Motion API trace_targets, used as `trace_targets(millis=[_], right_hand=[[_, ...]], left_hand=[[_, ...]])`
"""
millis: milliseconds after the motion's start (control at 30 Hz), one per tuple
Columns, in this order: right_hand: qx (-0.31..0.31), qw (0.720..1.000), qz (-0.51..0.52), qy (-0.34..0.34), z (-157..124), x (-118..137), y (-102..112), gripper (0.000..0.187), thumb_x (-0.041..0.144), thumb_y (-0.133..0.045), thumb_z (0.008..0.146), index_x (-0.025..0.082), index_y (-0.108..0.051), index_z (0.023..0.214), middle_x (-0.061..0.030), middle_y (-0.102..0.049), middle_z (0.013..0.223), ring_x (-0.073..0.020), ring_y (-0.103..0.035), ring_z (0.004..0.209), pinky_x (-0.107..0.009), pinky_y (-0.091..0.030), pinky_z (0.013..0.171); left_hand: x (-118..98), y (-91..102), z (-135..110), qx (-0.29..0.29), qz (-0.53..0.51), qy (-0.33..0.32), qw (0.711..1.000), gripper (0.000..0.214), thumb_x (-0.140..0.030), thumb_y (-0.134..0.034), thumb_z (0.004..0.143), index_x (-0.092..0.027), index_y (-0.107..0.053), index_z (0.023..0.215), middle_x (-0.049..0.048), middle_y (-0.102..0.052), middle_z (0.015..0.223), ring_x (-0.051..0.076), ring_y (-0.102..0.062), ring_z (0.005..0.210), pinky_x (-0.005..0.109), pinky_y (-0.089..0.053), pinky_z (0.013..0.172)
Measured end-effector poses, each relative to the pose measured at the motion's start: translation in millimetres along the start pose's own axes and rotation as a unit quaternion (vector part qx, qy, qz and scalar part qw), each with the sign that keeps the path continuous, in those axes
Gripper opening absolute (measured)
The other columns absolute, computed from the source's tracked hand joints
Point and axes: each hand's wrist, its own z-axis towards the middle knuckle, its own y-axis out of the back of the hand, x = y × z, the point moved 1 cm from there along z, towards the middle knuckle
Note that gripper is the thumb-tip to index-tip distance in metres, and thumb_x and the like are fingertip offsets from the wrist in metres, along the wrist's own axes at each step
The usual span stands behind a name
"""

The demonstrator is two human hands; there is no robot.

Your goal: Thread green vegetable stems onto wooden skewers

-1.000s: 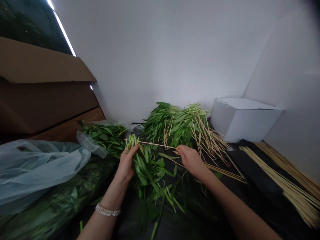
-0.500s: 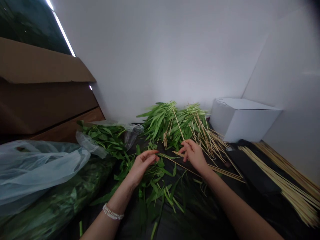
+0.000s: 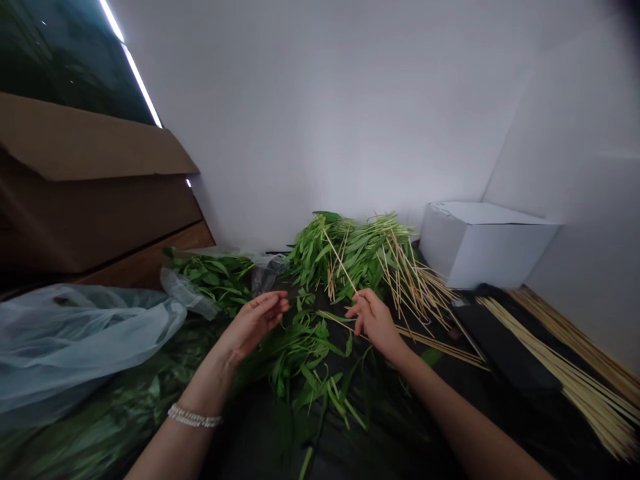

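Note:
My right hand (image 3: 374, 321) is closed in a pinch on a thin wooden skewer (image 3: 341, 263), which slants up and left. Its far end reaches the heap of leafy greens (image 3: 360, 250); whether it carries any leaves there I cannot tell. My left hand (image 3: 257, 320), with a white beaded bracelet (image 3: 194, 417) on the wrist, hovers left of the loose sprigs (image 3: 305, 353). Its fingers are loosely bent and apart from the thumb, with nothing visible in them. More skewers (image 3: 423, 283) stick out of the heap's right side.
Bagged greens (image 3: 210, 280) and a translucent plastic bag (image 3: 85, 333) lie left, below a cardboard box (image 3: 95, 213). At the right are a white box (image 3: 493, 247), a dark flat object (image 3: 515, 347) and bundles of long sticks (image 3: 575, 360). A white wall (image 3: 320, 120) stands behind.
My left hand has moved left, away from my right hand, and its fingers have loosened. My right hand has shifted slightly left and down, carrying the skewer, which leans further left.

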Motion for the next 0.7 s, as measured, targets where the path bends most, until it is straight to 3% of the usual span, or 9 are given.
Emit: trace_targets(millis=[100, 167, 233, 333, 467, 567, 700], right_hand=[[-0.002, 1.0, 0.01, 0.009, 1, -4, 0, 0.026, 0.046, -0.034, 0.092, 0.022, -0.044, 0.095, 0.0018, -0.067, 0.073, -0.009, -0.054, 0.034, -0.019, -0.033, 0.036], [0.009, 1.0, 0.023, 0.011, 1, -5, -2, 0.025, 0.045, -0.034, 0.093, 0.023, -0.043, 0.097, 0.0019, -0.068, 0.075, -0.0089, -0.054, 0.035, -0.019, -0.032, 0.036], [0.024, 0.999, 0.038, 0.006, -1, -5, -6, 0.024, 0.045, -0.035, 0.092, 0.023, -0.043, 0.098, 0.0023, -0.068, 0.075, -0.0089, -0.054, 0.035, -0.018, -0.032, 0.035], [0.042, 0.997, 0.064, 0.0, -4, -2, -12, 0.025, 0.046, -0.035, 0.092, 0.023, -0.041, 0.098, 0.0026, -0.068, 0.075, -0.0091, -0.054, 0.035, -0.018, -0.03, 0.034], [0.063, 0.995, 0.08, -0.002, -8, 4, -17, 0.026, 0.047, -0.035, 0.092, 0.022, -0.042, 0.097, 0.0027, -0.067, 0.075, -0.0087, -0.054, 0.035, -0.017, -0.029, 0.033], [0.072, 0.994, 0.077, -0.001, -10, 6, -19, 0.026, 0.046, -0.034, 0.093, 0.022, -0.043, 0.096, 0.0063, -0.061, 0.065, -0.0082, -0.052, 0.034, -0.017, -0.031, 0.034], [0.064, 0.996, 0.064, -0.011, -10, 3, -22, 0.025, 0.044, -0.034, 0.093, 0.022, -0.044, 0.1, 0.0093, -0.056, 0.058, -0.0089, -0.051, 0.033, -0.018, -0.034, 0.036]], left_hand=[[-4, 15.7, 4, -0.043, -0.012, 0.007, 0.999, 0.021, -0.023, -0.078, 0.069, -0.017, -0.075, 0.089, 0.0052, -0.072, 0.08, 0.012, -0.066, 0.073, 0.019, -0.05, 0.066], [-2, 10.6, 5, -0.046, 0.013, 0.005, 0.999, 0.023, -0.025, -0.079, 0.068, -0.017, -0.075, 0.089, 0.0055, -0.072, 0.08, 0.012, -0.066, 0.074, 0.018, -0.049, 0.065], [5, -9.2, 6, -0.024, 0.058, -0.005, 0.998, 0.029, -0.032, -0.079, 0.068, -0.016, -0.075, 0.092, 0.0078, -0.073, 0.084, 0.015, -0.066, 0.078, 0.02, -0.048, 0.065], [19, -55.0, 9, 0.015, 0.131, -0.05, 0.99, 0.037, -0.042, -0.076, 0.068, -0.017, -0.076, 0.097, 0.0093, -0.074, 0.098, 0.019, -0.066, 0.087, 0.024, -0.048, 0.07], [38, -108.2, 15, 0.015, 0.147, -0.123, 0.981, 0.035, -0.038, -0.076, 0.067, -0.016, -0.076, 0.095, 0.0077, -0.075, 0.093, 0.02, -0.065, 0.085, 0.028, -0.049, 0.074], [50, -127.2, 17, -0.006, 0.116, -0.148, 0.982, 0.03, -0.035, -0.075, 0.066, -0.015, -0.075, 0.089, 0.0052, -0.074, 0.081, 0.018, -0.064, 0.076, 0.029, -0.05, 0.071], [55, -131.7, 26, -0.011, 0.099, -0.159, 0.982, 0.027, -0.038, -0.072, 0.069, -0.016, -0.07, 0.084, 0.0042, -0.072, 0.079, 0.017, -0.064, 0.07, 0.026, -0.05, 0.062]])
